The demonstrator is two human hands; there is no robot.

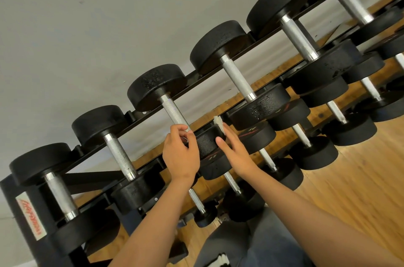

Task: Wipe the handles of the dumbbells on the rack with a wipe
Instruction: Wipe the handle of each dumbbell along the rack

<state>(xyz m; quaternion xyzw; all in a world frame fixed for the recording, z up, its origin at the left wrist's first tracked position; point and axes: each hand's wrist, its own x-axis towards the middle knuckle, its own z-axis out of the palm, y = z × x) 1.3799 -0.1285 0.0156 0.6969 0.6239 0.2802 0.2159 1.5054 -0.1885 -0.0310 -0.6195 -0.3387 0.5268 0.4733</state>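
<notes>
1. In the head view, a black rack stands against a grey wall on a wooden floor. The whole picture is tilted.
2. The top row carries several dumbbells with black round heads and silver knurled handles. More dumbbells lie on the lower rows.
3. The left hand is at the third dumbbell from the left end of the top row. Its grip is pressed together: thumb and fingers curl round the near end of the knurled handle, just beside the front head.
4. The right hand lies on the other side of this front head, and its fingers touch it. Its grip is spread, with the fingers straight and close together.
5. The wipe is a small white piece and stands out above the right fingertips, beside the front head. I cannot tell how the fingers keep it.
6. The wipe does not touch the knurled handle.
7. A white label with red letters is on the left end of the rack.
</notes>
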